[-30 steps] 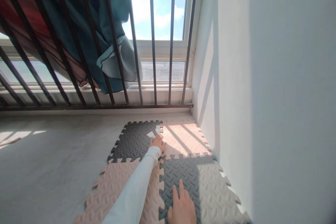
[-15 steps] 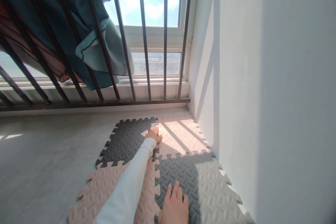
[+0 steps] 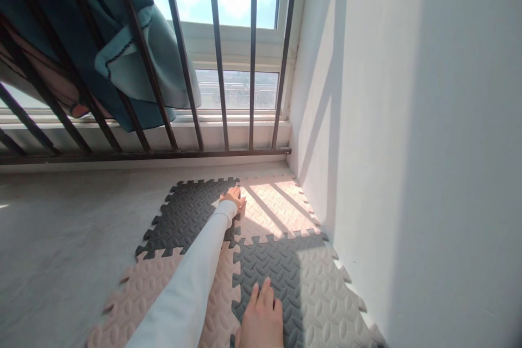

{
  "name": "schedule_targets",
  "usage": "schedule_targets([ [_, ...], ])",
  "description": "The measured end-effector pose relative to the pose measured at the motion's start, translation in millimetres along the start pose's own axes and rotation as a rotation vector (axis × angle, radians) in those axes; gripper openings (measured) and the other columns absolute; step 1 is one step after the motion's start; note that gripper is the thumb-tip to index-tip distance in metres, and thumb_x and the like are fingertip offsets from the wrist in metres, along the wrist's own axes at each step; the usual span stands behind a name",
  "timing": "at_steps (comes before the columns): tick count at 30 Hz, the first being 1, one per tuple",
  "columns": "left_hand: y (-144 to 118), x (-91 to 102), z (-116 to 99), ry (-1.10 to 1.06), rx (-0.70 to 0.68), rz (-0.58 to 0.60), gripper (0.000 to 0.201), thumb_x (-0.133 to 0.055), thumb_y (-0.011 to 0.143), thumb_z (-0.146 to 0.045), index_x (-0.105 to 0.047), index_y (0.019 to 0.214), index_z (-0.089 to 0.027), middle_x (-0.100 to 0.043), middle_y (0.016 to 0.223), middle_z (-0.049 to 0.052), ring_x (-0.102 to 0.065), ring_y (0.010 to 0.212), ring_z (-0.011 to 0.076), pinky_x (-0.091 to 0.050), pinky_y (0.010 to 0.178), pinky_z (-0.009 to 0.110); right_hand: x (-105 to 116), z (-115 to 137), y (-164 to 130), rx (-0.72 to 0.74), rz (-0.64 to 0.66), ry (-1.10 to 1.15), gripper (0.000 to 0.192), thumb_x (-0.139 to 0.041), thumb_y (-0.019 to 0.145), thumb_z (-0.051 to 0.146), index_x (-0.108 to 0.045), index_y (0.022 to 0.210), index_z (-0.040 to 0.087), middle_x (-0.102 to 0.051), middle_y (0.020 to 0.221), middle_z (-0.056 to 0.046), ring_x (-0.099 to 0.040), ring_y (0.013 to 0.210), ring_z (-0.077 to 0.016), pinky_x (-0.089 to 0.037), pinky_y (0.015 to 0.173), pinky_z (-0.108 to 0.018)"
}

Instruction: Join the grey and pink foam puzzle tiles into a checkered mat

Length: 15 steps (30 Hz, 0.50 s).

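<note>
Four-square puzzle foam mats lie on the floor. My left hand [image 3: 232,199], in a white sleeve, reaches forward and presses down on the seam where the dark grey foam mat [image 3: 187,215] meets the sunlit pink foam mat [image 3: 281,204]. Its fingers are apart and hold nothing. Nearer to me, my right hand [image 3: 263,315] rests on the grey foam mat [image 3: 277,266], fingers stretched forward and empty. Left of that one is another pink foam mat [image 3: 147,283], partly covered by my left arm. The toothed edges of the mats fit together along the seams.
A white wall [image 3: 375,119] rises along the mats' right side. Ahead stands a dark metal railing [image 3: 220,154] before a window, with blue cloth [image 3: 155,65] hanging behind its bars. Bare grey floor [image 3: 73,244] stretches to the left.
The view has shifted slightly, so the mats and hands appear a little further left and higher. Both hands stay at about the same places on the mats.
</note>
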<state>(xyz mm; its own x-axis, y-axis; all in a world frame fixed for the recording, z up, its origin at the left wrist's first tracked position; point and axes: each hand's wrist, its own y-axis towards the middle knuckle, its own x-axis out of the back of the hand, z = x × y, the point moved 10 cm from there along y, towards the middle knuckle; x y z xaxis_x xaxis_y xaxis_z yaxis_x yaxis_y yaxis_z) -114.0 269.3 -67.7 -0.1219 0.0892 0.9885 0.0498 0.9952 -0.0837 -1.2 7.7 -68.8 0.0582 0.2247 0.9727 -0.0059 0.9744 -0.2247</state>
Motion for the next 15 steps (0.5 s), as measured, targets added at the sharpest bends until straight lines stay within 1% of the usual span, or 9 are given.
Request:
schedule_targets([
  [3,4,11.3,-5,-0.006,0.035,-0.026,0.042,-0.034,0.08,-0.041,-0.046,0.113,-0.019,-0.045,0.125,0.008,-0.036,0.116,0.0238,-0.027,0.095,0.04,-3,-3,0,-0.044,-0.022,-0.042,0.053,-0.049,0.071,0.036,-0.046,0.118,0.011,-0.036,0.128,-0.017,-0.04,0.112,-0.027,-0.032,0.085,-0.044],
  [5,11,16.0,-8,-0.003,0.027,-0.023,0.044,-0.032,0.081,-0.042,-0.048,0.11,-0.015,-0.049,0.12,0.01,-0.04,0.111,0.0249,-0.029,0.093,0.039,-4,-2,0,-0.05,-0.046,-0.043,0.047,-0.043,0.075,0.031,-0.047,0.117,0.011,-0.038,0.127,-0.017,-0.041,0.112,-0.0256,-0.033,0.085,-0.043],
  [7,22,17.1,-7,-0.005,0.034,-0.021,0.047,-0.031,0.082,-0.042,-0.042,0.117,-0.013,-0.041,0.128,0.012,-0.035,0.116,0.0264,-0.027,0.094,0.042,-5,-1,1,-0.041,-0.07,0.001,0.043,-0.037,0.078,0.026,-0.047,0.116,0.008,-0.038,0.126,-0.018,-0.041,0.113,-0.0247,-0.034,0.086,-0.042],
  [9,34,12.0,-4,-0.017,0.045,0.002,0.051,-0.031,0.081,-0.042,-0.034,0.125,-0.016,-0.029,0.137,0.011,-0.025,0.122,0.0258,-0.025,0.096,0.044,-12,-3,3,-0.063,-0.061,0.073,0.041,-0.031,0.08,0.02,-0.047,0.116,0.008,-0.038,0.126,-0.018,-0.04,0.114,-0.0244,-0.034,0.086,-0.043],
  [10,39,7.7,-2,-0.026,0.054,0.02,0.052,-0.031,0.081,-0.043,-0.031,0.126,-0.018,-0.024,0.139,0.009,-0.022,0.125,0.0246,-0.023,0.097,0.044,-17,-4,4,-0.08,-0.053,0.107,0.041,-0.028,0.081,0.017,-0.048,0.116,0.009,-0.037,0.126,-0.018,-0.039,0.115,-0.0244,-0.034,0.087,-0.043],
  [12,47,-1.5,4,-0.044,0.078,0.052,0.053,-0.03,0.081,-0.044,-0.03,0.128,-0.02,-0.022,0.14,0.007,-0.019,0.126,0.0222,-0.021,0.099,0.044,-24,-5,7,-0.104,-0.053,0.145,0.044,-0.021,0.082,0.013,-0.049,0.115,0.011,-0.038,0.126,-0.016,-0.039,0.115,-0.0245,-0.034,0.088,-0.045],
  [15,51,-7.3,10,-0.048,0.084,0.028,0.055,-0.028,0.08,-0.044,-0.028,0.13,-0.02,-0.021,0.141,0.005,-0.016,0.127,0.0197,-0.016,0.101,0.044,-26,-4,8,-0.128,-0.074,0.127,0.047,-0.016,0.081,0.01,-0.052,0.113,0.012,-0.04,0.124,-0.015,-0.041,0.113,-0.0238,-0.035,0.087,-0.046],
])
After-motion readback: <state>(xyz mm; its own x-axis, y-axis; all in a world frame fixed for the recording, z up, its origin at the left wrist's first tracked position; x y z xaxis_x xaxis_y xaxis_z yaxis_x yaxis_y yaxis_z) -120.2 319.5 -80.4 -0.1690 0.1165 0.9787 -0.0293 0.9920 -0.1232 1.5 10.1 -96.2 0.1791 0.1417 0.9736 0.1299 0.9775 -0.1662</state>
